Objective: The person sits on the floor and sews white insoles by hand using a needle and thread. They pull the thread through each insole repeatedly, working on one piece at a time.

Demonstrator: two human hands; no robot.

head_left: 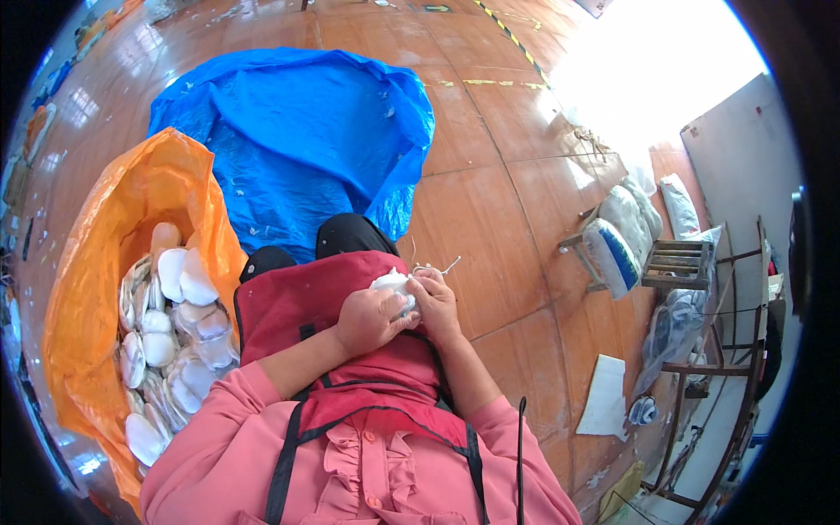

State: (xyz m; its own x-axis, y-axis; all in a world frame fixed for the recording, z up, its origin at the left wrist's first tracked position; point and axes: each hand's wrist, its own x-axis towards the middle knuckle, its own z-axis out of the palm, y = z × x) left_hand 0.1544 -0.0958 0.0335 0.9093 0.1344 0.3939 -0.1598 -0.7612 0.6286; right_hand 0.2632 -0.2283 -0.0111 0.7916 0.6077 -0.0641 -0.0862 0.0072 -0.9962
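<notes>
A small white soft piece of fabric or padding (391, 282) is held over my lap between both hands. My left hand (371, 321) is closed around its lower part, the thumb lying near the right fingers. On its other side my right hand (435, 304) pinches its edge, with a thin white string (451, 265) sticking out past the fingertips. My fingers cover much of the piece, so its full shape is hidden. Beneath my hands lies a red apron (293, 302). At my left, an open orange bag (83, 262) holds many white rounded pads (159, 348).
A blue plastic sheet or sack (297, 131) spreads before my knees on the tiled floor (472, 210). To the right stand a small wooden stool (678, 262) with stuffed sacks (626, 210), a white sheet (603, 395) and a metal rack (700, 371).
</notes>
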